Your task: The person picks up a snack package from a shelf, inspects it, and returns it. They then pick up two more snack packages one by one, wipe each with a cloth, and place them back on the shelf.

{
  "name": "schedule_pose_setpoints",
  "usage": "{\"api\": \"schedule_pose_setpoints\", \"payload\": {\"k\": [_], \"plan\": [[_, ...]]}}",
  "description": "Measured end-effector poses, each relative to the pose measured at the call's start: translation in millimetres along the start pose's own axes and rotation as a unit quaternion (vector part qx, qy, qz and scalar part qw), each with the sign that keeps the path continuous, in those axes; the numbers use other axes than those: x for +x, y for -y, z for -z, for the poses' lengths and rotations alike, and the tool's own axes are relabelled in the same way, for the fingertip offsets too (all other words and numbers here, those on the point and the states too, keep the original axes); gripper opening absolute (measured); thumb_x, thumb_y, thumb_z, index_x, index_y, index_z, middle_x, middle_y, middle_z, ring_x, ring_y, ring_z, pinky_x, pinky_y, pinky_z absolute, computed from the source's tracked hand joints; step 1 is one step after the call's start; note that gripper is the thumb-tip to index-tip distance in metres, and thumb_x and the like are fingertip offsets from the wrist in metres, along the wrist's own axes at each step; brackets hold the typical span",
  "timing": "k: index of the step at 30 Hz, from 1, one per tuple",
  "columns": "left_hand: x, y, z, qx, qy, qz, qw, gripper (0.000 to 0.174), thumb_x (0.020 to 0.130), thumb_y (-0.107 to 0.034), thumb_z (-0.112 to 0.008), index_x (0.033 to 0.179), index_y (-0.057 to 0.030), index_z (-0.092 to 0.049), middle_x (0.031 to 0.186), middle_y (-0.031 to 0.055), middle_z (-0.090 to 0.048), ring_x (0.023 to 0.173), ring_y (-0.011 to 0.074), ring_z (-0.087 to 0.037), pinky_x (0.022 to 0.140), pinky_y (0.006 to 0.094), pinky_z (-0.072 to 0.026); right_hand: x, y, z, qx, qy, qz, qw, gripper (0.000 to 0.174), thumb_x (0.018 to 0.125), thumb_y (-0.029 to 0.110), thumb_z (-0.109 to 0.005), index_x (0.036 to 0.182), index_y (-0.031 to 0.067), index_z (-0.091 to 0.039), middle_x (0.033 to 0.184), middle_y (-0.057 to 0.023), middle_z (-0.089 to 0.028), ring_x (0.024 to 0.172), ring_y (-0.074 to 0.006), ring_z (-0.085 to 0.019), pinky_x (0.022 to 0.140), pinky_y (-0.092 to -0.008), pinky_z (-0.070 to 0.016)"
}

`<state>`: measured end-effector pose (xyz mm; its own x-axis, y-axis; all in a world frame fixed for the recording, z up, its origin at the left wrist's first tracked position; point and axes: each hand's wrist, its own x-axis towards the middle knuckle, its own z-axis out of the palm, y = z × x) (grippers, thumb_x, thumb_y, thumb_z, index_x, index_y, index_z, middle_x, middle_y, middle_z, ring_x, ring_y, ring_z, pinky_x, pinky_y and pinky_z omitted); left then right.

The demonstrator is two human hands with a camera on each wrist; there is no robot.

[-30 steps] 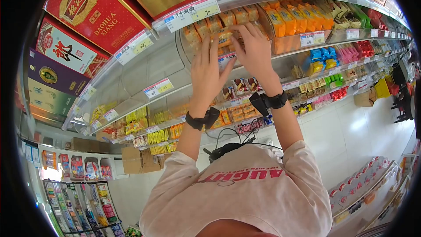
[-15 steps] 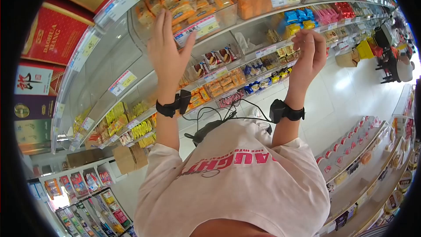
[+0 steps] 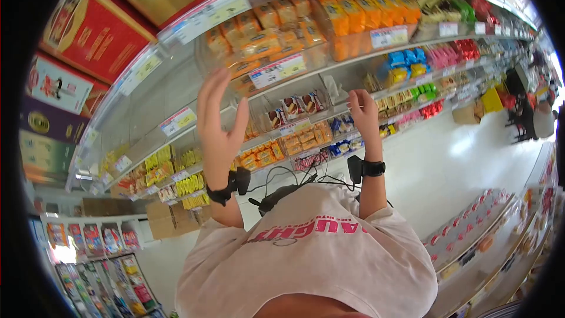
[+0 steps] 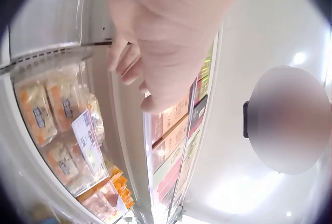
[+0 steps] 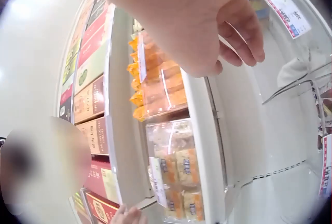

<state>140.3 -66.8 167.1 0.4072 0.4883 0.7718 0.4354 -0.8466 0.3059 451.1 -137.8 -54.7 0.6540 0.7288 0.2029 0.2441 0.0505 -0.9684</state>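
My left hand point(image 3: 220, 126) is held up in front of the upper shelf, its fingers extended and thumb apart, with nothing in it. It is beside a clear bin of wrapped orange-and-cream snack cakes point(image 3: 259, 44), which carries a price tag point(image 3: 276, 70). In the left wrist view, the same wrapped cakes point(image 4: 65, 105) lie below the hand. My right hand point(image 3: 365, 115) hangs over the second shelf with loosely bent fingers and holds nothing. Just left of it, a crumpled white wrapper-like piece point(image 3: 334, 89) lies in a clear compartment. Brown-and-white snack packs point(image 3: 292, 107) sit between the two hands.
Orange packets point(image 3: 365, 15) fill the neighbouring upper bin. Blue and yellow packets point(image 3: 406, 65) stand further right. Boxed goods point(image 3: 88, 29) line the top shelf on the left. Dark cables point(image 3: 294, 171) hang before the body. Another display shelf point(image 3: 482, 253) stands behind on the right.
Both hands were together at the snack cake bin. They have separated: the right hand swung out right, then came back lower; the left hand has drawn down from the bin.
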Motion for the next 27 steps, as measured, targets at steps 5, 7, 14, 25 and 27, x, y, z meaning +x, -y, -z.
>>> {"api": "schedule_pose_setpoints", "payload": {"k": [5,7,14,25,27], "plan": [[-48.2,1.6,57.2,-0.032,0.01,0.156,0.987,0.029,0.094,-0.001,-0.071,0.123,-0.0015,-0.071,0.118,0.0146,-0.074,0.108,0.0295,-0.071,0.097,0.0386,-0.0532,28.7,-20.3,-29.0,-0.112,-0.008,0.108,0.988,0.03,0.109,0.029,-0.06,0.111,-0.0002,-0.069,0.105,-0.0213,-0.075,0.098,-0.0369,-0.074,0.085,-0.044,-0.0573],[-64.3,3.7,69.5,-0.031,0.006,0.198,0.98,0.026,0.094,-0.001,-0.071,0.12,-0.0021,-0.072,0.11,0.0134,-0.075,0.099,0.0294,-0.072,0.091,0.0379,-0.0546,48.3,-31.1,-38.8,-0.234,0.043,0.116,0.964,0.036,0.109,0.035,-0.056,0.11,0.0021,-0.071,0.109,-0.0219,-0.075,0.106,-0.0389,-0.071,0.093,-0.0488,-0.0538],[-114.2,12.8,87.4,-0.013,0.043,0.225,0.973,0.015,0.095,-0.004,-0.072,0.11,-0.0009,-0.073,0.102,0.0144,-0.075,0.09,0.0339,-0.073,0.078,0.0399,-0.0569,65.4,-70.6,-68.0,-0.345,0.149,-0.021,0.926,0.064,0.11,0.057,-0.041,0.12,0.0046,-0.076,0.119,-0.0265,-0.073,0.114,-0.046,-0.066,0.108,-0.0534,-0.0442],[-131.0,21.8,86.6,-0.019,0.056,0.246,0.967,0.014,0.096,-0.007,-0.071,0.107,0.0019,-0.071,0.098,0.0159,-0.074,0.092,0.0344,-0.072,0.079,0.0388,-0.0561,36.9,-8.2,-23.3,0.02,-0.035,0.126,0.991,0.014,0.1,0.01,-0.072,0.106,-0.0012,-0.067,0.103,-0.0088,-0.07,0.098,-0.0169,-0.064,0.091,-0.0329,-0.0508],[-133.6,26.9,77.3,-0.029,0.075,0.242,0.967,0.016,0.096,-0.01,-0.072,0.11,-0.0006,-0.071,0.103,0.0146,-0.074,0.093,0.035,-0.072,0.079,0.0393,-0.0571,29.1,4.7,-10.3,0.102,-0.005,0.144,0.984,0.016,0.097,-0.001,-0.073,0.109,0.001,-0.063,0.104,-0.0044,-0.066,0.1,-0.0116,-0.06,0.09,-0.0284,-0.0494]]}}
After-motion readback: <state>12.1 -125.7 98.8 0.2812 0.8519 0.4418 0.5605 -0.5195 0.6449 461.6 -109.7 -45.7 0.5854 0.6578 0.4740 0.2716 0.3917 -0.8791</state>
